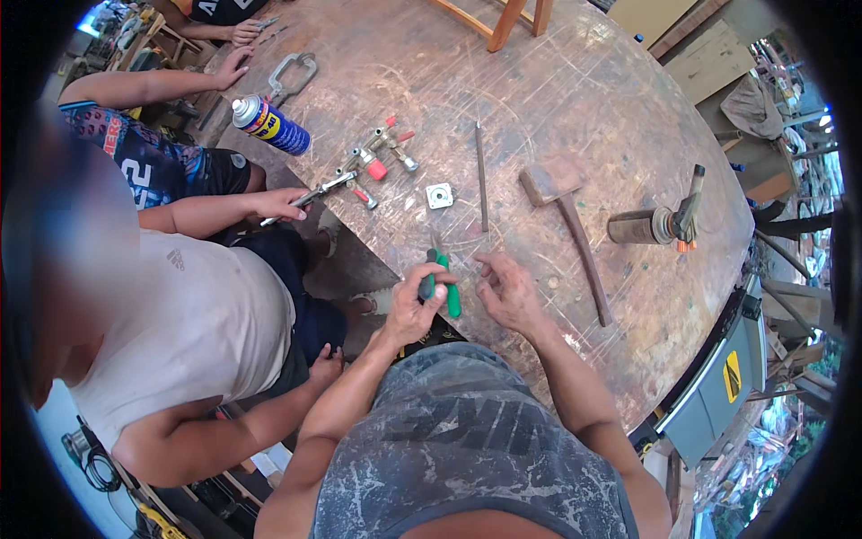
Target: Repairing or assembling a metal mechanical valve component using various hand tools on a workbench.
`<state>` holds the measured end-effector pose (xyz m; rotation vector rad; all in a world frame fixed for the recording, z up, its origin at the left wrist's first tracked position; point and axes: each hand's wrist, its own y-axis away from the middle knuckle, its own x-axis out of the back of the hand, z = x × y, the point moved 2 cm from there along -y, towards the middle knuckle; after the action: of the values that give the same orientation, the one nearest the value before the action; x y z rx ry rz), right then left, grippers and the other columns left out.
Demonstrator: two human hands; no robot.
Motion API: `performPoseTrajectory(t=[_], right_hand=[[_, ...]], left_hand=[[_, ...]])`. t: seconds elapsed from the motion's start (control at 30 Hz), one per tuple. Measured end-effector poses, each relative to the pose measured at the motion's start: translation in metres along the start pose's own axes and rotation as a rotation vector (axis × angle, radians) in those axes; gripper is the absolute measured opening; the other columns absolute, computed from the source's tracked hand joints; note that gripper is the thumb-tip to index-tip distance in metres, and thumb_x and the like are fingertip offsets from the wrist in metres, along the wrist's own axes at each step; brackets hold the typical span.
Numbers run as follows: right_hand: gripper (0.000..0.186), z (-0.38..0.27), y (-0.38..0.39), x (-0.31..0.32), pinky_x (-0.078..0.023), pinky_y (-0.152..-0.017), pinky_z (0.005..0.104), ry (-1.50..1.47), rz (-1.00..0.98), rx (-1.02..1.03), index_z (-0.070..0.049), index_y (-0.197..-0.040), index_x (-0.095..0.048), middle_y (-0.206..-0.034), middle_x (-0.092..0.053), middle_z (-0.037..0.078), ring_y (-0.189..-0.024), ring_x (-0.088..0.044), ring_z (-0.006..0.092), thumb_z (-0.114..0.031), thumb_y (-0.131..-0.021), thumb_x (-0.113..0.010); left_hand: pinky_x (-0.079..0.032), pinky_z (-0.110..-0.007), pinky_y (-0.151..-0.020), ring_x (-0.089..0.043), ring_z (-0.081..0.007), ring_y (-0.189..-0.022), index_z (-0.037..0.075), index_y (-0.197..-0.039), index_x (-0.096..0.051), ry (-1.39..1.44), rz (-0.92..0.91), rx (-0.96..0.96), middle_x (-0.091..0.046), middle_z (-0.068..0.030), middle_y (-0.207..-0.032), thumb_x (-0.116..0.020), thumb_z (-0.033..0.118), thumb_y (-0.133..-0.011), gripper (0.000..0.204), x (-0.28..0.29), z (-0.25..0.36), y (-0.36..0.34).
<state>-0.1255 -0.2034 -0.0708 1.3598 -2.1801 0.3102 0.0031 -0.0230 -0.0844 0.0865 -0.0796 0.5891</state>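
Green-handled tool, clasped in the left hand at the near edge of the table; fingers partly hide its handles, narrow tip indistinct. Right hand beside it, thumb and forefinger apart.

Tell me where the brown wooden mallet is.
The brown wooden mallet lies right of centre in the head view, between the thin dark rod and the cylindrical gas torch.

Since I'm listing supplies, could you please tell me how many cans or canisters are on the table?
2: a blue spray can at the left edge of the table, and a torch canister right of the mallet. The far end is cut off; others may be hidden.
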Motion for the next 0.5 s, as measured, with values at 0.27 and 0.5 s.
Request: performPoseTrajectory(t=[0.27, 0.5], right_hand=[[0.055, -0.005, 0.016, -0.046, -0.050, -0.101, 0.0364, -0.846, -0.037, -0.602, -0.003, -0.147, -0.052, -0.127, -0.063, 0.014, -0.119, -0.058, 0.0234, -0.037, -0.105, -0.060], [0.046, 0.019, 0.028, -0.057, -0.045, -0.099, 0.0345, -0.746, -0.032, -0.726, -0.001, -0.128, -0.065, -0.124, -0.062, 0.012, -0.114, -0.057, 0.0186, -0.042, -0.105, -0.061]], left_hand=[[-0.026, -0.049, -0.124, -0.031, -0.0469, -0.152, -0.009, -0.162, -0.015, -0.022, -0.328, -0.011, -0.027, -0.0364, -0.162, -0.047, 0.069, -0.101, 0.104, -0.012, 0.013, -0.004], [-0.007, -0.041, -0.130, -0.002, -0.0384, -0.162, -0.010, -0.163, 0.003, 0.148, -0.561, 0.359, 0.001, -0.0308, -0.172, -0.039, 0.069, -0.104, 0.107, -0.014, 0.014, -0.011]])
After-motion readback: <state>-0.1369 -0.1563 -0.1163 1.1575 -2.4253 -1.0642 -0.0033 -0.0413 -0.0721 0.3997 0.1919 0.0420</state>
